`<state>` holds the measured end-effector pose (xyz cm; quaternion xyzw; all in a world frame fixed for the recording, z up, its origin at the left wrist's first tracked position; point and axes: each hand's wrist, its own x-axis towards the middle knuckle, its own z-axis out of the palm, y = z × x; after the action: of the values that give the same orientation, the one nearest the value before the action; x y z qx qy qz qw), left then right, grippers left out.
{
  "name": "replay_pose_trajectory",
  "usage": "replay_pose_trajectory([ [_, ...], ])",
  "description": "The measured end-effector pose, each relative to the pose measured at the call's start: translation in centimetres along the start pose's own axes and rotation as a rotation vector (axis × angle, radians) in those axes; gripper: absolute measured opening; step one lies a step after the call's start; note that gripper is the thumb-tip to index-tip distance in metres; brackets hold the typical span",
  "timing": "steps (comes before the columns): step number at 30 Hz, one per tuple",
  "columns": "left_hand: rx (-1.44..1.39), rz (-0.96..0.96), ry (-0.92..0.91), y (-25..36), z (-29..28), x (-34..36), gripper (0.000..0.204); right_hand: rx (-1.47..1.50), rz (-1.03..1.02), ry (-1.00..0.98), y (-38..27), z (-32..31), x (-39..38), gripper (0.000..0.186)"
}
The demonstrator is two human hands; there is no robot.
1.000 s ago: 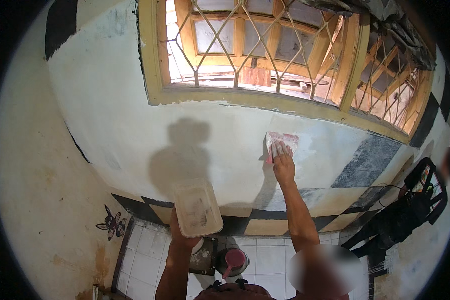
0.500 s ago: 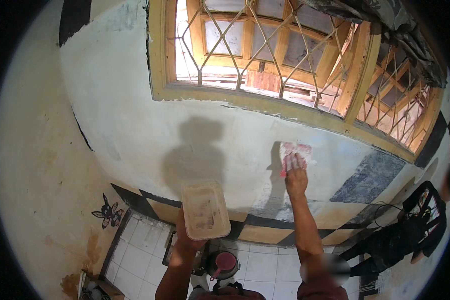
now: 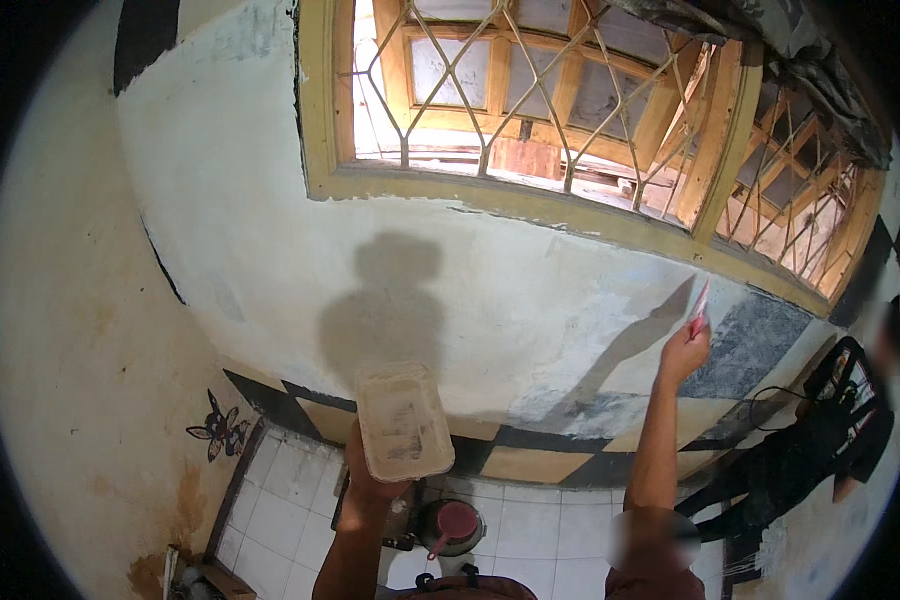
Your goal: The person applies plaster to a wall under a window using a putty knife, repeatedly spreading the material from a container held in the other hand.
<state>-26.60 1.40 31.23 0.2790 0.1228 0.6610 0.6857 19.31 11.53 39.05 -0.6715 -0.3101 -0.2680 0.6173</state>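
My left hand (image 3: 366, 472) is closed round the left side of a shallow rectangular plastic tub (image 3: 405, 421), its inside smeared with pale paste. My right hand (image 3: 683, 353) grips a flat pinkish-red scraper (image 3: 702, 304), seen nearly edge-on and pointing up. Behind it is the wall (image 3: 500, 275), coated in uneven white, close to a dark grey painted diamond (image 3: 755, 340). From this angle I cannot tell whether the scraper's edge touches the wall. The fingers of my left hand are mostly hidden by the tub.
A yellow window frame (image 3: 570, 220) with a metal grille (image 3: 485, 100) runs above the wall. On the white tiled floor (image 3: 530, 530) stands a dark bucket (image 3: 478, 545) with a pink dipper (image 3: 457, 520). Another person (image 3: 790, 470) in dark clothes is at the right.
My right hand has moved right along the wall, and the scraper has turned from its broad face showing to nearly edge-on. The tub has shifted slightly left.
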Motion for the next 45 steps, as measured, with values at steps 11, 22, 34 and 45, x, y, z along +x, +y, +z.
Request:
replay_pose_trajectory([
  [11, -0.244, -0.231, 0.0, 6.5, -5.5, 0.9, 0.063, -0.028, -0.12, -0.072, -17.5, 12.5, -14.4, 0.036],
  [22, -0.221, -0.283, 0.056, 9.9, -8.1, 0.9, 0.05, 0.274, -0.501, -0.21, -20.5, 6.9, -19.5, 0.04],
  [34, 0.32, 0.001, -0.032, 7.7, -10.2, 0.0, 0.057, 0.18, -0.957, -0.409, -15.8, 9.3, -17.0, 0.05],
  [45, -0.273, -0.247, 0.011, 7.0, -6.5, 1.1, 0.058, 0.156, -0.897, -0.533, -13.0, 7.4, -13.6, 0.053],
])
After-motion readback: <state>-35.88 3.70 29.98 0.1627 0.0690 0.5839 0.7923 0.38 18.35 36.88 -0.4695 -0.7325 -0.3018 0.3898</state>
